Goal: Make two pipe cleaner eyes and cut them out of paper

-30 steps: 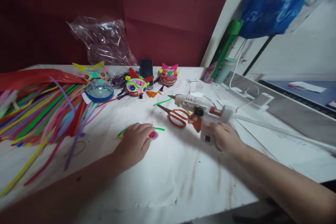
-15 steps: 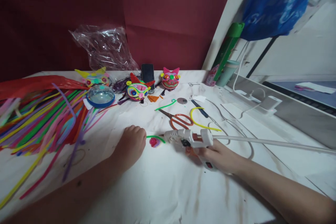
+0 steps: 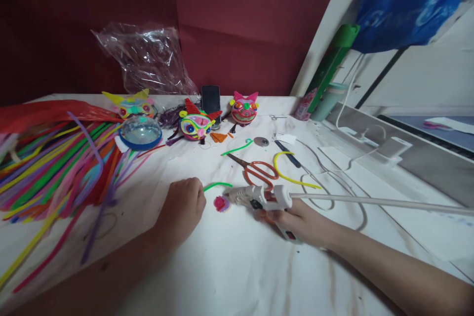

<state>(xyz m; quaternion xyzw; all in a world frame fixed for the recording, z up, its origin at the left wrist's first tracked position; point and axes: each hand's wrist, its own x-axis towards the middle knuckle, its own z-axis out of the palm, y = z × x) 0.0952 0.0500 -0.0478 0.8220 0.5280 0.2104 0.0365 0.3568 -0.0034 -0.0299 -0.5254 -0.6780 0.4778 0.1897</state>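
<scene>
My left hand (image 3: 184, 207) is closed, its fingers pinching one end of a green pipe cleaner (image 3: 218, 185) that sticks out to the right. Wrapped around the handle of a white hot glue gun (image 3: 255, 196) is my right hand (image 3: 296, 217). The gun's nozzle points left, close to the free end of the pipe cleaner; I cannot tell whether they touch. A long glue stick (image 3: 351, 200) juts from the gun's back. Just below the nozzle lies a small pink and purple coil (image 3: 221, 203) on the white tabletop (image 3: 229, 266).
Behind the gun lie orange-handled scissors (image 3: 261, 174), a yellow pipe cleaner (image 3: 294, 175) and a dark-handled tool (image 3: 288, 154). Colourful lion heads (image 3: 244, 108) stand at the back beside a phone (image 3: 211, 101). Many pipe cleaners (image 3: 55, 168) and a round blue-rimmed container (image 3: 140, 133) are on the left.
The glue gun has shifted slightly left and its nozzle now sits just below the green pipe cleaner's tip. The pipe cleaner's free end has risen a little. The camera view has shifted slightly.
</scene>
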